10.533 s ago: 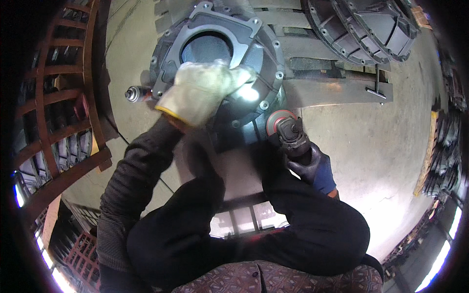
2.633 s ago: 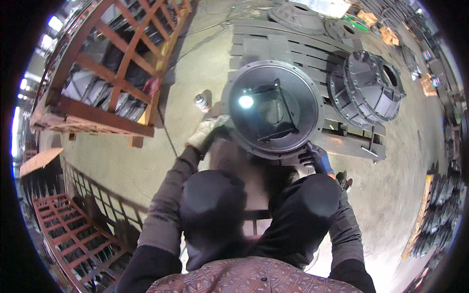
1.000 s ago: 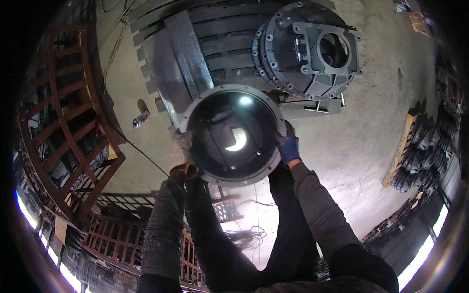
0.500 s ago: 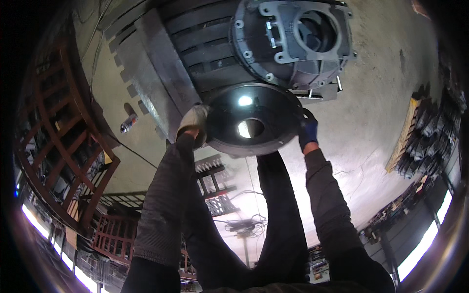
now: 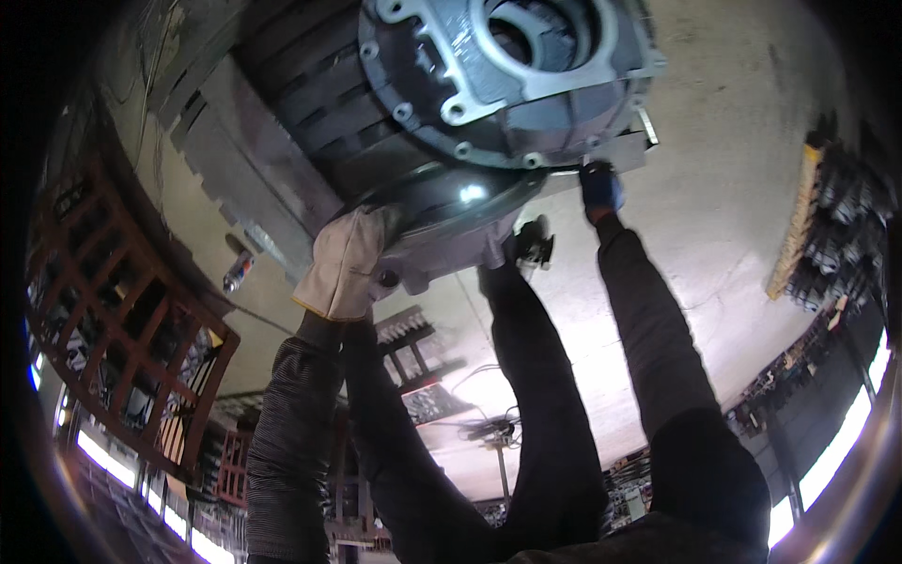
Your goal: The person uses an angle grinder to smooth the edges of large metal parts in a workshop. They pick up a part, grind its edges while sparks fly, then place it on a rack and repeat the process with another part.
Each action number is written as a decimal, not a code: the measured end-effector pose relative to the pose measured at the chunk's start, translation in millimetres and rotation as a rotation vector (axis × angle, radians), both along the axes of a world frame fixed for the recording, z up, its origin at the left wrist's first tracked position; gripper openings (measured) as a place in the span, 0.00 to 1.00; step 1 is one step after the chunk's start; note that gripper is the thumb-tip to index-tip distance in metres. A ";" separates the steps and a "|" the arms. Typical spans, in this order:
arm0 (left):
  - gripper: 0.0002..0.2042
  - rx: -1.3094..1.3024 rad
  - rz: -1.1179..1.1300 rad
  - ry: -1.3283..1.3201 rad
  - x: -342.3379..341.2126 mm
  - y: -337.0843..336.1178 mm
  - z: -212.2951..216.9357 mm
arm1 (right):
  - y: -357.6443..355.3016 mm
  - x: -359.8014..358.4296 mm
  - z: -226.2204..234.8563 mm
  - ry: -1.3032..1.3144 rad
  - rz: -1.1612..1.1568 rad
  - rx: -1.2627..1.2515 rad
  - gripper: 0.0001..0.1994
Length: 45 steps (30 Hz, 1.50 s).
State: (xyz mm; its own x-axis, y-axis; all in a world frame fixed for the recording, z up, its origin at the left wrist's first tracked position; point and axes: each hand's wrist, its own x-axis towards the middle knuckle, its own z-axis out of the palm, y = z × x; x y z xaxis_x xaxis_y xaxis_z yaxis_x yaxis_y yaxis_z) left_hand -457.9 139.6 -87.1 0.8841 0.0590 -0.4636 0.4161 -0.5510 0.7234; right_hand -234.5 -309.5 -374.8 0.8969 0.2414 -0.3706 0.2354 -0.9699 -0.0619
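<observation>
- Floor (image 5: 742,188) of pale concrete surrounds the housing's base, brightest nearer the person than the housing, where light washes it out.
- Pallet (image 5: 310,89) of dark slats lies under and to the left of the housing, carrying a grey plank (image 5: 249,141).
- Rack (image 5: 122,305), rust-brown and barred, stands well to the left of the housing and nearer the person.
- Housing (image 5: 526,86), the landmark, shows a flat flange, a large round opening and a rim with bolt holes.
- Legs (image 5: 545,348) in black trousers spread apart, nearer the person than the housing.
- Stack (image 5: 841,226) of dark parts sits well to the right of the housing, along a yellowish timber (image 5: 797,221).
- Casting (image 5: 446,244), bowl-like and tilted, is just below the housing's lower left rim in view; whether they touch cannot be told.
- Left hand (image 5: 352,263), in a cream glove, lies below and left of the housing, gripping the casting's left edge; its fingertips are hidden.
- Right hand (image 5: 601,188), in a dark blue glove, is just below the housing's lower right rim; its fingers are too dark to tell whether they pinch anything or touch either part.
- Can (image 5: 239,271) lies on the floor, left of the housing and nearer the person.
</observation>
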 end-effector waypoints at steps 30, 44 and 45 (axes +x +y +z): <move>0.08 -0.135 0.031 -0.111 -35.1 35.3 -60.4 | 196.2 -247.5 389.1 0.504 -0.288 0.910 0.16; 0.13 0.023 0.136 -0.215 -96.9 -12.1 -54.7 | 213.3 -244.1 411.2 0.559 0.772 0.047 0.29; 0.13 0.043 0.159 -0.291 -102.8 -18.9 -61.0 | 212.3 -246.0 400.1 0.549 0.797 0.062 0.27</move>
